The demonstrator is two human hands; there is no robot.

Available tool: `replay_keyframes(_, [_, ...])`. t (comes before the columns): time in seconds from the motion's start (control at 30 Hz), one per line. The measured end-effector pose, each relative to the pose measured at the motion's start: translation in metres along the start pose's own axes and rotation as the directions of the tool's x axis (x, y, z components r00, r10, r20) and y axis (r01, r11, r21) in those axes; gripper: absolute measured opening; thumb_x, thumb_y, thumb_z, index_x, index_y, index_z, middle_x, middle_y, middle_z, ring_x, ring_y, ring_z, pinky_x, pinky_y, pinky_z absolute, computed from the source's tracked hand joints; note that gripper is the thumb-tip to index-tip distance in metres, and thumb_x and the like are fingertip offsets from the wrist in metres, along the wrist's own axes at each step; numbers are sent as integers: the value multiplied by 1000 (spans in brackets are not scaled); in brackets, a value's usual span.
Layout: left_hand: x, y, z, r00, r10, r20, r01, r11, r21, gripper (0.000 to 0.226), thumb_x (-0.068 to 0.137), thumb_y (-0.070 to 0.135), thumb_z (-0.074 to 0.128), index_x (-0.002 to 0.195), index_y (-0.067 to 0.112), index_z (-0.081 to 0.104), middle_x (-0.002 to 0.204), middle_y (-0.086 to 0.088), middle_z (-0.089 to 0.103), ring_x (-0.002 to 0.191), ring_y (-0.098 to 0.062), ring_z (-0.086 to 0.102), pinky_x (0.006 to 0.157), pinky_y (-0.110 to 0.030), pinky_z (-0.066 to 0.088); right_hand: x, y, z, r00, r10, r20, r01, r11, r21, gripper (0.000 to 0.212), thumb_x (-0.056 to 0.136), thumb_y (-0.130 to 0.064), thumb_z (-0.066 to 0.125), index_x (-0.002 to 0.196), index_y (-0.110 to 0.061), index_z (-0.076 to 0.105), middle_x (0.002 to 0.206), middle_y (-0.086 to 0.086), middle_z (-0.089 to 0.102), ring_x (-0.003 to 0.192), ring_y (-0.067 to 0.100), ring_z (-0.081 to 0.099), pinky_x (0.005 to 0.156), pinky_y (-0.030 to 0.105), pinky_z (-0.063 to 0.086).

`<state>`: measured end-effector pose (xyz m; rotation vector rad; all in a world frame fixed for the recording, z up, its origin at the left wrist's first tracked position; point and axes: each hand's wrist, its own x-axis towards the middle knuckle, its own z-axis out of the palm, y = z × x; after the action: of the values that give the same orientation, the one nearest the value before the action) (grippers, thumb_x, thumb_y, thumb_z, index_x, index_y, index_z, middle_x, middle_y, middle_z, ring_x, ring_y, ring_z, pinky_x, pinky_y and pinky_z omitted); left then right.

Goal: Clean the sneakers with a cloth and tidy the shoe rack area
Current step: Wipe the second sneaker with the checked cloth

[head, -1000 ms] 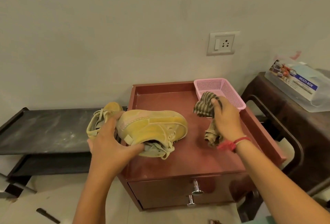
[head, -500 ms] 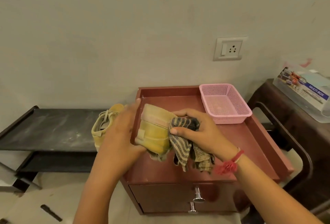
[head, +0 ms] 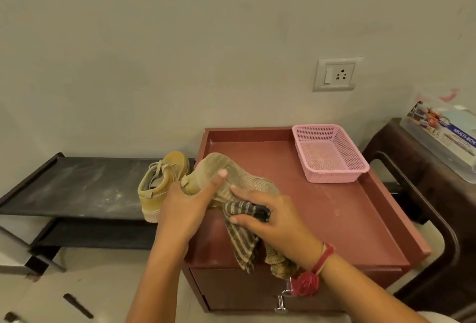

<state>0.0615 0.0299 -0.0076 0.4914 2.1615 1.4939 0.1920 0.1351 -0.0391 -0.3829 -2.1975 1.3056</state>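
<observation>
Meanwhile left hand (head: pixel 184 209) grips upturned sneaker (head: pixel 231 181), sole up; right hand (head: pixel 268 219) presses striped cloth (head: pixel 242 240) against it.

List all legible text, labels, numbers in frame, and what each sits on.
"MULTI-BOX": blue band of the label on the clear plastic box, far right; last letter clipped by the frame edge.
Rest of that label: small print and a logo, too blurred to read.
Held sneaker, second sneaker, cloth, pink basket, wall socket: no text visible.
</observation>
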Motion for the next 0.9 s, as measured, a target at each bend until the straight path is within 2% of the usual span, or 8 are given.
replay_keyframes(0.13, [6, -8, -3, 994, 101, 33, -99, 994, -34, 79, 43, 72, 77, 109, 32, 59, 102, 7, 70, 95, -12, 66, 88, -43, 53, 7, -14, -36, 999, -17, 51, 16, 1000, 22, 21, 74, -23, 76, 92, -32, 72, 89, -15, 72, 86, -1, 65, 77, 15, 48])
replay_keyframes(0.23, [7, -11, -7, 957, 246, 155, -244, 969, -34, 76, 45, 59, 79, 114, 40, 54, 107, 13, 66, 95, -2, 64, 86, -31, 54, 10, -25, -78, 975, -76, -210, 58, 994, -91, 13, 76, -25, 74, 88, -31, 70, 83, -15, 70, 80, 1, 65, 73, 18, 48])
replay_keyframes(0.3, [6, -11, -10, 914, 327, 241, -334, 942, -14, 78, 44, 54, 80, 115, 50, 49, 110, 20, 61, 101, 4, 60, 87, -25, 52, 10, -26, -95, 902, -140, -409, 58, 977, -206, 16, 81, -20, 69, 98, -23, 70, 88, -16, 70, 87, 1, 64, 78, 20, 49])
replay_keyframes(0.4, [3, -13, -11, 857, 408, 314, -447, 892, 61, 95, 43, 57, 83, 129, 49, 42, 125, 26, 52, 119, 3, 49, 102, -33, 44, 12, -24, -93, 825, -253, -506, 40, 918, -394, 28, 86, -7, 61, 113, -18, 64, 101, -9, 67, 95, 4, 61, 84, 24, 49])
replay_keyframes(0.5, [-3, -8, -8, 806, 490, 332, -554, 822, 132, 99, 41, 64, 80, 130, 53, 39, 132, 26, 45, 124, 6, 41, 105, -33, 38, 10, -25, -67, 860, -371, -352, 143, 836, -530, 46, 81, 4, 49, 122, -15, 59, 111, 0, 63, 102, 4, 55, 90, 23, 46])
replay_keyframes(0.67, [2, -13, -9, 793, 525, 310, -595, 777, 206, 100, 44, 63, 81, 134, 48, 40, 132, 24, 50, 132, -7, 40, 110, -52, 32, -6, -39, -24, 883, -463, 80, 393, 635, -665, 44, 86, -14, 37, 123, -5, 58, 130, 13, 55, 120, 26, 53, 94, 40, 49])
replay_keyframes(0.8, [4, -14, -10, 782, 558, 278, -620, 741, 257, 93, 45, 58, 83, 129, 46, 43, 122, 26, 54, 121, -2, 48, 108, -56, 31, -9, -36, -23, 866, -465, 185, 453, 571, -685, 47, 83, 2, 34, 124, -5, 56, 126, 13, 57, 120, 26, 53, 95, 39, 48])
replay_keyframes(0.9, [7, -16, -10, 793, 558, 245, -608, 754, 248, 87, 45, 60, 82, 123, 49, 45, 117, 28, 56, 114, 4, 51, 106, -52, 35, -7, -27, -26, 882, -424, 204, 444, 609, -657, 48, 82, 2, 36, 125, -6, 54, 128, 11, 56, 121, 23, 51, 100, 36, 44])
